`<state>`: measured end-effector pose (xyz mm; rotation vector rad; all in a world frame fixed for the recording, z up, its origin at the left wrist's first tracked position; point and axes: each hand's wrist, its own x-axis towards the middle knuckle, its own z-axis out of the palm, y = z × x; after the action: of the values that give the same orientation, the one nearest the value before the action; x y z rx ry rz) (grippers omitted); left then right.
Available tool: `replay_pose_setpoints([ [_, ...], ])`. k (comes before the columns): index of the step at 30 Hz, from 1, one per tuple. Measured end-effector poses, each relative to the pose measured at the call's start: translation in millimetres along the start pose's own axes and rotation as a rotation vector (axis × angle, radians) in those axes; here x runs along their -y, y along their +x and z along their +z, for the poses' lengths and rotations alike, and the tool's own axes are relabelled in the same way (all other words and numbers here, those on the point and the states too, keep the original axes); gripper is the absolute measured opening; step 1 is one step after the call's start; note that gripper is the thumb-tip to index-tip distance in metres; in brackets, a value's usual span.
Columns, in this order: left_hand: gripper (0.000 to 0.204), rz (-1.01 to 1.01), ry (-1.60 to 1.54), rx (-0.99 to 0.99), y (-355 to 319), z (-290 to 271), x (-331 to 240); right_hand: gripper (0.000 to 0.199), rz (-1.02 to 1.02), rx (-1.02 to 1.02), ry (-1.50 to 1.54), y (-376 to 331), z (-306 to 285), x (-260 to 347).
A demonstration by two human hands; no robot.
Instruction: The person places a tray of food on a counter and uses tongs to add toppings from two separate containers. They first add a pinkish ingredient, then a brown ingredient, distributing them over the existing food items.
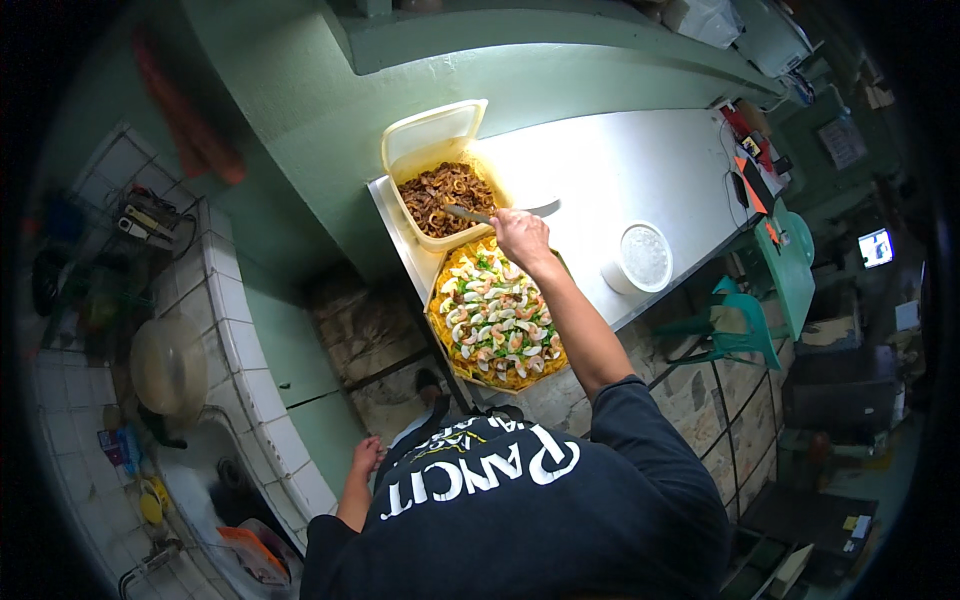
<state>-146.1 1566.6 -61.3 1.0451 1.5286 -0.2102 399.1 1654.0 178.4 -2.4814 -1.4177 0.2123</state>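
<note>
My right hand (522, 238) is closed around a long metal serving utensil (470, 213). One end reaches over dark brown, ring-shaped cooked pieces (445, 195) in a cream plastic container (440, 243); the other end sticks out past my hand to the right. The utensil's exact kind is unclear. Below my right forearm sits an octagonal tray (431, 318) of yellow noodles (518, 378), topped with egg slices, shrimp and chopped greens. My left hand (367, 456) hangs low beside my body, away from the table, its fingers loosely bent and apart, with nothing visible in them.
A white round tub (641, 258) stands on the white table (600, 150), right of my arm. The container's lid (432, 135) leans against the green wall. A tiled counter with a sink (215, 450) is at left. A green chair (735, 330) stands at right.
</note>
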Motion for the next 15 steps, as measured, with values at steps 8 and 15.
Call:
replay_pose_setpoints([
  [8,0.028,-0.003,0.000,0.011,-2.4,3.6,20.2,0.024,-0.088,-0.210,0.150,-59.2,-45.6,-46.6],
  [15,0.027,0.001,0.077,0.004,-4.0,7.4,13.9,0.022,0.093,-0.081,0.137,-142.8,-49.3,-99.2],
])
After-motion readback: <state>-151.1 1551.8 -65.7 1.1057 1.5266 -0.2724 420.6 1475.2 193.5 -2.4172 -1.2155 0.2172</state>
